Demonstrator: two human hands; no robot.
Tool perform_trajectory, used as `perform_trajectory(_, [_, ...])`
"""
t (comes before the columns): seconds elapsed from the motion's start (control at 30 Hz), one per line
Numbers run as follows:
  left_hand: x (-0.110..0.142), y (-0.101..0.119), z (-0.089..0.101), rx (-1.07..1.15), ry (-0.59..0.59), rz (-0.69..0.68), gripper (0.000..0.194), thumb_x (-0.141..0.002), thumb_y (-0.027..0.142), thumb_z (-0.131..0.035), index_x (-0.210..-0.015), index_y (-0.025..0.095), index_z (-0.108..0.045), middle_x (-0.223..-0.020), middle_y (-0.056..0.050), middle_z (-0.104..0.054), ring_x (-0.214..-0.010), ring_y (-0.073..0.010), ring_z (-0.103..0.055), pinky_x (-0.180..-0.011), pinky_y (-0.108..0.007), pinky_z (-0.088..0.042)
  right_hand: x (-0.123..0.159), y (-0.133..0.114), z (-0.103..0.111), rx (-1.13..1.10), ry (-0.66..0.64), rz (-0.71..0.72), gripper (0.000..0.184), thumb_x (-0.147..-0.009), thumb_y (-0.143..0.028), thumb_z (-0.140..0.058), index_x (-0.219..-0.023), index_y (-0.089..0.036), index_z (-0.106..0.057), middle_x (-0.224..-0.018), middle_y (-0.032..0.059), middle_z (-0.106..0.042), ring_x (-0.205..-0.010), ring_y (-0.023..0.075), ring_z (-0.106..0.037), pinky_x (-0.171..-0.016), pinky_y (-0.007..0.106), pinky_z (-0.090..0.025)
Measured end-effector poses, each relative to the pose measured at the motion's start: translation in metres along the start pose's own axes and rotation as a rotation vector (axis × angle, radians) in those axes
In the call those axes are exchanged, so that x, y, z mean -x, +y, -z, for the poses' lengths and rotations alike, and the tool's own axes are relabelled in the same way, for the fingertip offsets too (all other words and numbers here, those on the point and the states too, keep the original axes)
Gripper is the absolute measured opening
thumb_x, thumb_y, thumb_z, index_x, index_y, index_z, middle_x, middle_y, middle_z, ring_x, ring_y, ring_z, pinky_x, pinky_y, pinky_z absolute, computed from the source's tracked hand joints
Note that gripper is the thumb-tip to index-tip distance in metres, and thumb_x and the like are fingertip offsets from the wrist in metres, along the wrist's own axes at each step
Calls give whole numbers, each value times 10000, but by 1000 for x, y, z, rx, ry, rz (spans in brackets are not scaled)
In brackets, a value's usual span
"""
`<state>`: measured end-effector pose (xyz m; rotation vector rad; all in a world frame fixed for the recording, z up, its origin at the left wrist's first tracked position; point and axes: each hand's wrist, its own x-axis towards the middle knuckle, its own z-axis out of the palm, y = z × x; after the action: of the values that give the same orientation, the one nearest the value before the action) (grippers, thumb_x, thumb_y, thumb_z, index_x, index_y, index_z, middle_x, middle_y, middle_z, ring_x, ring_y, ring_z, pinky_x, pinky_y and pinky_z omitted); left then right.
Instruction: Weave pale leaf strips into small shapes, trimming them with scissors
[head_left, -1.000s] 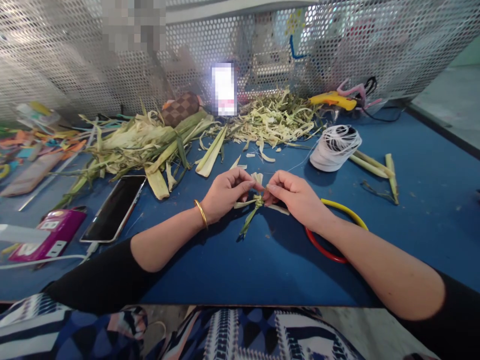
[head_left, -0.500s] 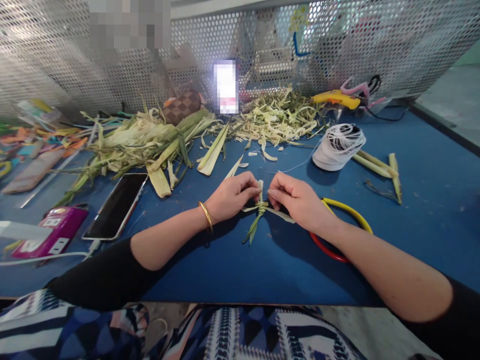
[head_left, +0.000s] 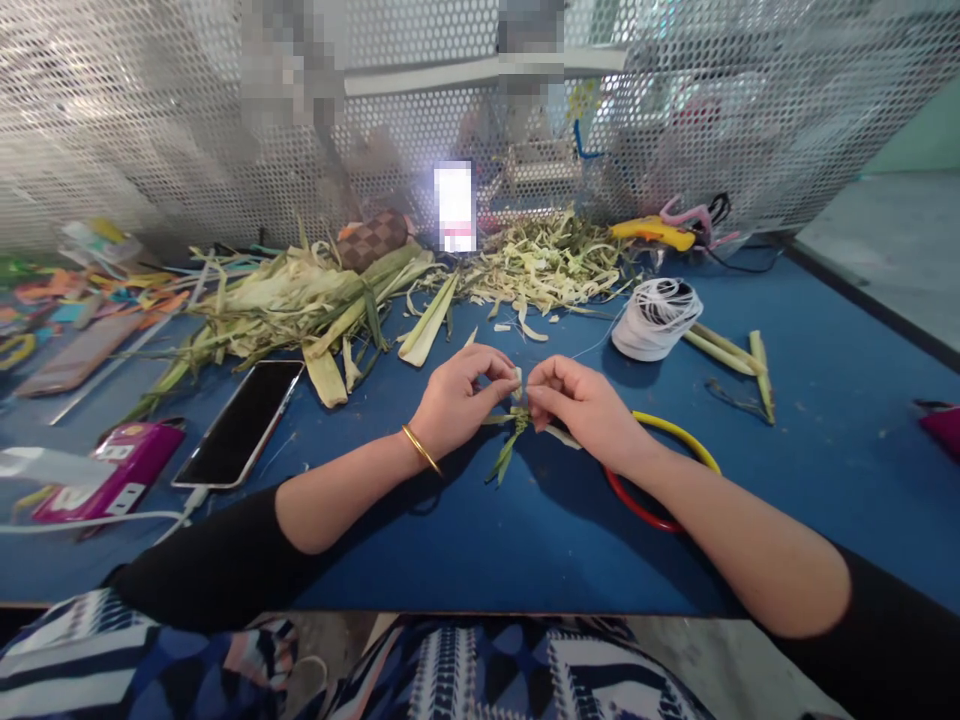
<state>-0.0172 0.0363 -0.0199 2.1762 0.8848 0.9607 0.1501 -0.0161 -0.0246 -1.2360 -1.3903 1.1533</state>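
Observation:
A small knotted bundle of corn husk strips [head_left: 519, 422] lies between my hands, its green ends pointing down toward me. My left hand [head_left: 469, 395], with a gold bangle at the wrist, is closed in a pinch on a pale upright husk strip [head_left: 517, 380] of that bundle. Just across from it, my right hand [head_left: 570, 400] is also pinched; what lies between its fingertips is too small to make out. A pale strip of the bundle sticks out below the right fingers. Behind my right wrist, red-and-yellow handled pliers or scissors [head_left: 679, 430] are partly hidden.
Corn husks [head_left: 292, 300] are heaped at the back left, shredded husk [head_left: 547, 265] at the back centre. A spool of white string [head_left: 656, 320] stands right, near a yellow glue gun [head_left: 652, 233]. A phone [head_left: 240, 425] and purple power strip [head_left: 112, 470] lie left.
The view has shifted slightly. My right hand has come closer to my left, and the upright husk strip now shows less between the fingertips.

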Motion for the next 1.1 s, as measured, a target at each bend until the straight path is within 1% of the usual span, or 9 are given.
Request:
perform_trajectory(0.13, [0,2,0,-55,39,-87,102,-817,248,-604,-742,184,-628,-935,-59,-645,-889,-151,-597,-768,-293,-485,0,-1,-3,-50,-75,-20,169,-758,-308,-616,-871,-197,-555,-578,-57,-586,-490,112,-570,-545,271,-475])
perform_trajectory(0.27, [-1,2,1,-44,35,-76,88,-800,226,-622,-721,190,-640,-906,-43,-670,-884,-153,-618,-837,-316,-484,1,-2,-4,-83,-159,-69,176,-724,-341,-647,-682,-183,-582,-566,-41,-575,-490,104,-552,-540,266,-472])
perform_trajectory(0.33, [-1,4,3,8,77,-1,95,-816,266,-600,-803,196,-664,-908,-43,-690,-875,-160,-627,-816,-317,-493,2,-4,-4,-119,-109,-74,205,-724,-357,-648,-643,-178,-591,-557,-40,-567,-489,100,-544,-548,263,-467])
perform_trajectory(0.43, [0,13,11,191,215,191,284,-855,377,-537,-1007,165,-650,-948,-76,-703,-847,-168,-639,-757,-308,-507,3,-11,-1,-217,65,-36,209,-725,-378,-655,-684,-175,-625,-579,-33,-582,-511,97,-547,-571,256,-461])
perform_trajectory(0.5, [1,22,15,296,253,283,344,-829,421,-565,-1004,137,-649,-922,-82,-704,-833,-166,-636,-753,-300,-504,3,-17,1,-282,166,-9,219,-705,-391,-677,-705,-176,-635,-599,-26,-591,-533,102,-553,-582,256,-463])
perform_trajectory(0.67, [-1,40,16,476,-108,486,311,-632,344,-768,-873,154,-714,-907,-55,-725,-879,-186,-640,-833,-313,-480,-2,-29,-1,-316,234,44,236,-672,-406,-701,-692,-181,-634,-598,-15,-591,-545,120,-550,-579,274,-458])
perform_trajectory(0.87, [-13,39,30,524,-214,492,228,-619,243,-758,-832,165,-735,-856,-27,-727,-798,-161,-645,-813,-294,-466,-12,-32,-8,-311,198,65,238,-677,-406,-702,-680,-179,-628,-587,-21,-586,-547,124,-548,-586,277,-437])
perform_trajectory(0.97, [-14,36,42,496,-272,456,215,-654,313,-750,-812,167,-736,-819,-35,-729,-784,-164,-647,-748,-271,-478,-15,-29,-11,-317,170,41,245,-679,-410,-713,-678,-183,-620,-595,-23,-586,-549,123,-550,-611,286,-449])
perform_trajectory(1.1, [-11,24,38,517,-224,480,239,-674,374,-734,-755,149,-726,-703,-35,-703,-631,-133,-621,-620,-246,-472,-15,-23,-15,-249,143,45,260,-717,-436,-687,-711,-183,-625,-600,-19,-588,-571,132,-556,-628,294,-447])
